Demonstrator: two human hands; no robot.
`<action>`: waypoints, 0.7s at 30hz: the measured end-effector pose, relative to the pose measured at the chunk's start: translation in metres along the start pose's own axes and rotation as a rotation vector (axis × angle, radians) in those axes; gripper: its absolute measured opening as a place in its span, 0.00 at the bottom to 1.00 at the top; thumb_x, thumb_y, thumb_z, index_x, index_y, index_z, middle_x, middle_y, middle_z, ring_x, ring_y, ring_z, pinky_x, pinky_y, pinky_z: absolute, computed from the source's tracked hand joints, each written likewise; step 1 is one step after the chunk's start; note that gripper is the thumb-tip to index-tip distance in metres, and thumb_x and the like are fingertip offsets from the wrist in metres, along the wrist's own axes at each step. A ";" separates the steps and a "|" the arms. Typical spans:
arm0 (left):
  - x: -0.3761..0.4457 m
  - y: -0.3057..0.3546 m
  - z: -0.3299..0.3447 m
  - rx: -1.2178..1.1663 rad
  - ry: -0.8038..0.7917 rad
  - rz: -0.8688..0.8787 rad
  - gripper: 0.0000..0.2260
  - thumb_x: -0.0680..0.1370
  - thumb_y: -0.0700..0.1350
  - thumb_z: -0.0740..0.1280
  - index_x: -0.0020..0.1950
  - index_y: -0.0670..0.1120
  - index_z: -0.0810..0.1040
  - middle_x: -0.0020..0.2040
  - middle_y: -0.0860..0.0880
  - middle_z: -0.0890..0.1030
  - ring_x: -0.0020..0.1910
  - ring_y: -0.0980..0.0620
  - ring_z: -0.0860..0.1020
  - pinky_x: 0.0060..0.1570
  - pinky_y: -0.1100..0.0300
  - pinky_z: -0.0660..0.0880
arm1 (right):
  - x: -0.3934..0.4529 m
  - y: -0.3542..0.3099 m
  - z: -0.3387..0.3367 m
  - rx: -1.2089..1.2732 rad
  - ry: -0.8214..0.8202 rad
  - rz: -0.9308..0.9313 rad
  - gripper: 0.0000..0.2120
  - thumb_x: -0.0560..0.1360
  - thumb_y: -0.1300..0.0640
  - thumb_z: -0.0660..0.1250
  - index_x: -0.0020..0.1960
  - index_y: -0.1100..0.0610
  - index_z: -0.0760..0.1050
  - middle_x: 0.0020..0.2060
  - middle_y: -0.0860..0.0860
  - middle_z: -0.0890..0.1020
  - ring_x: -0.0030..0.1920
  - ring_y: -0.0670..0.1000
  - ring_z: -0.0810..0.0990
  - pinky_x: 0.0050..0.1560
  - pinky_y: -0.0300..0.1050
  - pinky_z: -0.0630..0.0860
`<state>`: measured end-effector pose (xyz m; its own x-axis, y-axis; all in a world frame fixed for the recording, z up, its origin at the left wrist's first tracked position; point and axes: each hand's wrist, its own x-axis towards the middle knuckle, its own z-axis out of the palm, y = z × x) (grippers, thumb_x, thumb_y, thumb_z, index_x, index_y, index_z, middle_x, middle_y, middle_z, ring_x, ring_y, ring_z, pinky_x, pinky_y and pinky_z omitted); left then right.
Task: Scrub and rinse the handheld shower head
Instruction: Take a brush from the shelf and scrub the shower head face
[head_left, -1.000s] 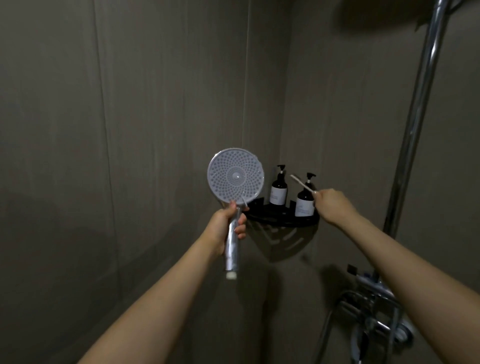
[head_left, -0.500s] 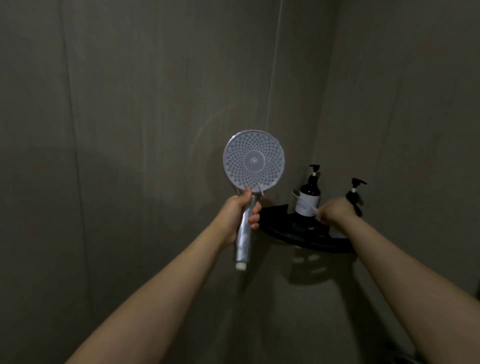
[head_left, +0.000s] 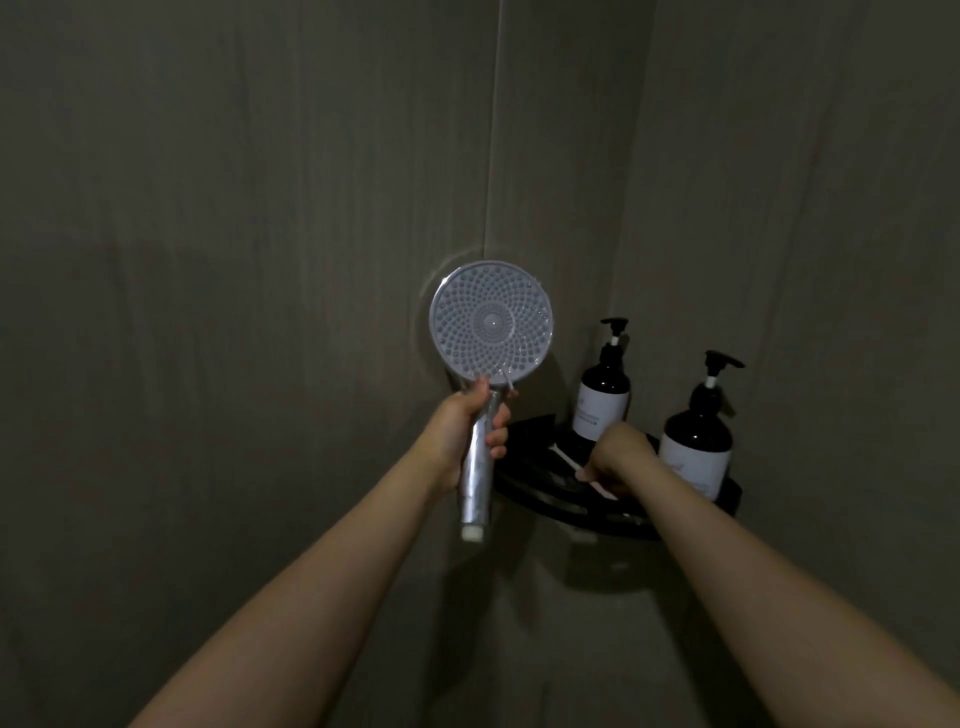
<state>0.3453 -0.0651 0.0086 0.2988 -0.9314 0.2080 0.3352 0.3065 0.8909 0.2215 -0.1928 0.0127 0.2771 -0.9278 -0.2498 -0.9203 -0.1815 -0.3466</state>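
The handheld shower head (head_left: 490, 321) stands upright in front of the wall, its round nozzle face turned to me, no hose on its lower end. My left hand (head_left: 467, 428) grips its chrome handle just under the disc. My right hand (head_left: 618, 457) is down on the black corner shelf (head_left: 530, 480), fingers curled and pinching a thin pale toothbrush (head_left: 566, 460) that lies low over the shelf, pointing left.
Two dark pump bottles with white labels stand on the shelf, one at the back (head_left: 605, 389), one at the right (head_left: 698, 431), close behind my right hand. Grey tiled walls meet in the corner behind them.
My right hand has lowered the toothbrush from in front of the bottles down onto the corner shelf. The view has swung left, so the chrome shower pipe and tap have left the frame.
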 end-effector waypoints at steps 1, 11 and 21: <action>0.002 -0.002 0.001 -0.001 -0.008 -0.008 0.16 0.81 0.52 0.50 0.43 0.44 0.71 0.25 0.52 0.69 0.19 0.58 0.65 0.21 0.68 0.64 | 0.000 -0.001 -0.002 -0.018 0.001 -0.005 0.33 0.73 0.45 0.67 0.70 0.62 0.62 0.67 0.55 0.72 0.65 0.52 0.72 0.62 0.40 0.69; 0.005 -0.006 0.008 -0.010 -0.050 -0.027 0.16 0.81 0.52 0.50 0.44 0.44 0.71 0.26 0.51 0.70 0.20 0.58 0.65 0.21 0.68 0.64 | 0.000 -0.003 0.001 -0.010 0.079 -0.216 0.21 0.77 0.54 0.63 0.67 0.63 0.68 0.56 0.56 0.78 0.50 0.51 0.78 0.46 0.28 0.74; -0.065 -0.008 0.028 -0.054 -0.050 -0.040 0.17 0.81 0.53 0.49 0.44 0.44 0.70 0.23 0.52 0.70 0.18 0.58 0.65 0.20 0.69 0.63 | -0.110 0.010 -0.002 0.180 0.630 -0.666 0.09 0.75 0.61 0.65 0.40 0.66 0.78 0.40 0.60 0.82 0.41 0.56 0.79 0.39 0.43 0.71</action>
<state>0.2985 -0.0129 -0.0002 0.2392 -0.9514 0.1940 0.3937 0.2777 0.8763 0.1815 -0.0928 0.0386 0.4825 -0.6662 0.5687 -0.5547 -0.7349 -0.3902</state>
